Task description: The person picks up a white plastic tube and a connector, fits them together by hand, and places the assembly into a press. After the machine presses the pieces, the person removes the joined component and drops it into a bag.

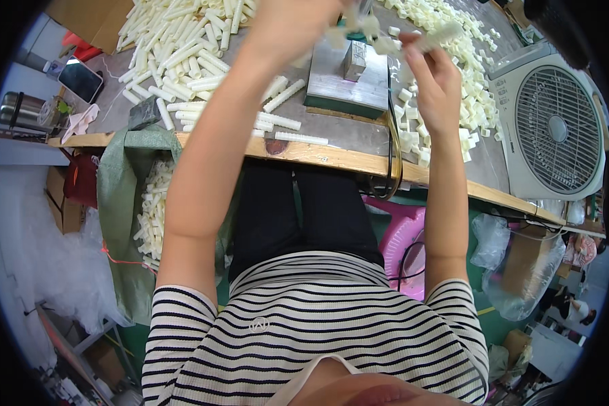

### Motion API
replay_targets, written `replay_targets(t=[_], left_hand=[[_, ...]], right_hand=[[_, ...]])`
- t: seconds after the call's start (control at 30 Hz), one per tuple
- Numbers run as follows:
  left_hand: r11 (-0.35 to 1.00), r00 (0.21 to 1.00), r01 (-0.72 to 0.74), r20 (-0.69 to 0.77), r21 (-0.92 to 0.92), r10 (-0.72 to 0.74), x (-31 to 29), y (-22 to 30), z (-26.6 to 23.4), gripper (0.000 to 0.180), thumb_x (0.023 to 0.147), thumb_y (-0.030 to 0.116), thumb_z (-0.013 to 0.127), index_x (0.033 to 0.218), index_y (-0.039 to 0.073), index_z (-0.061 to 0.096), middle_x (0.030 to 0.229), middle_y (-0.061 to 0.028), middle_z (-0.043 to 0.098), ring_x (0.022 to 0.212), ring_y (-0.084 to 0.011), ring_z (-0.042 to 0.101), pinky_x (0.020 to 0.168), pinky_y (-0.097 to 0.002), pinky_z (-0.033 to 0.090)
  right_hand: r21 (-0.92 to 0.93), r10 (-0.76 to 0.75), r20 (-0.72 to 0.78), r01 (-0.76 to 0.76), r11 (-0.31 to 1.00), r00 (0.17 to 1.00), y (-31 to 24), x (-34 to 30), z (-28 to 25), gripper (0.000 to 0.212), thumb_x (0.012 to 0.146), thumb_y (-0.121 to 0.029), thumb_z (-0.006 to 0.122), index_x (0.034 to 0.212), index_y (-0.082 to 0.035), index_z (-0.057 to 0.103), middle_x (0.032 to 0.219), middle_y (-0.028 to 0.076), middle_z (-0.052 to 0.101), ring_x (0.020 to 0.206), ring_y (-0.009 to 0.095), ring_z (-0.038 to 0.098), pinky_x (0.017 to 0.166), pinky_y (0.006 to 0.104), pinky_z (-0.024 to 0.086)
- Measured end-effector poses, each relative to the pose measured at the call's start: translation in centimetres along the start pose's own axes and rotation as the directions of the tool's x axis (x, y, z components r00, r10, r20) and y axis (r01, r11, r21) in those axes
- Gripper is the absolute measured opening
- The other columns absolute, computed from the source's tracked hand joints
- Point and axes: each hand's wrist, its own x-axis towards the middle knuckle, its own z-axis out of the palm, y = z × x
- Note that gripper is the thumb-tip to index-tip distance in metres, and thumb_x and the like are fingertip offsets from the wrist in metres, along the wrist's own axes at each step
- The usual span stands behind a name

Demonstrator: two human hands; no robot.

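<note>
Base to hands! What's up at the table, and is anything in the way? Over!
Left hand partly out of view, grip unclear. Right hand at blurry white piece, grip unclear. Small white pieces crowd the table beside that hand.

A workshop, set up for making small plastic parts in bulk.
Heaps of ridged pale rods and small pale blocks are covering a wood-edged worktable, and a metal fixture is standing between them. A green woven sack is holding more pale pieces. Clear plastic bags are lying around, and another person is showing in the background.
</note>
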Motion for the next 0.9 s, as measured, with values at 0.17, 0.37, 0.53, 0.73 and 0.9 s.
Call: replay_targets(t=[0.17,0.37,0.53,0.73,0.9], left_hand=[[0.938,0.971,0.229,0.132,-0.259,-0.201,-5.1,0.4,-10.9,0.049,0.087,0.025,0.059,0.123,-0.007,0.048,0.098,-0.0099,0.062,0.074,-0.0092,0.055,0.061,-0.0190,0.042],[0.839,0.897,0.436,0.081,-0.325,-0.435,-18.9,-2.5,-22.6,0.049,0.083,0.029,0.063,0.111,-0.010,0.051,0.079,-0.0105,0.059,0.057,-0.0091,0.049,0.050,-0.0190,0.038],[0.631,0.638,0.761,0.005,0.149,-0.770,-25.2,-5.3,-27.3,0.045,0.079,0.028,0.068,0.105,-0.008,0.061,0.082,-0.0082,0.064,0.063,-0.0075,0.052,0.058,-0.0208,0.040],[0.705,0.806,0.584,-0.185,0.403,-0.562,-19.8,-2.8,-21.1,0.024,0.083,0.013,0.066,0.097,-0.005,0.065,0.083,-0.0045,0.063,0.071,-0.0075,0.053,0.065,-0.0207,0.041],[0.862,0.954,0.215,0.091,0.460,-0.286,-12.4,-3.8,-11.4,0.021,0.081,0.013,0.067,0.096,-0.002,0.067,0.082,-0.0046,0.062,0.070,-0.0092,0.053,0.064,-0.0221,0.040]], right_hand=[[-0.081,-0.122,0.217,0.143,0.986,0.969,2.6,3.3,0.1,0.024,0.087,-0.012,0.058,0.109,-0.003,0.062,0.106,0.008,0.061,0.093,0.013,0.056,0.079,0.0250,0.044],[-0.100,-0.101,0.256,0.130,0.987,0.962,3.4,3.7,-1.4,0.028,0.087,-0.012,0.057,0.113,-0.002,0.060,0.114,0.007,0.059,0.100,0.015,0.055,0.085,0.0270,0.042],[-0.116,-0.096,0.304,0.137,0.984,0.948,3.5,3.4,-2.8,0.032,0.087,-0.011,0.056,0.117,-0.002,0.058,0.120,0.006,0.057,0.105,0.016,0.053,0.090,0.0287,0.040],[-0.156,-0.088,0.367,0.155,0.976,0.926,4.0,2.6,-5.3,0.035,0.087,-0.011,0.056,0.121,-0.002,0.056,0.126,0.005,0.055,0.111,0.017,0.051,0.095,0.0304,0.039],[-0.393,0.128,0.079,-0.088,0.915,0.989,4.2,0.8,-7.4,0.029,0.080,-0.005,0.054,0.106,-0.006,0.066,0.098,0.008,0.063,0.087,0.014,0.058,0.073,0.0274,0.046]])
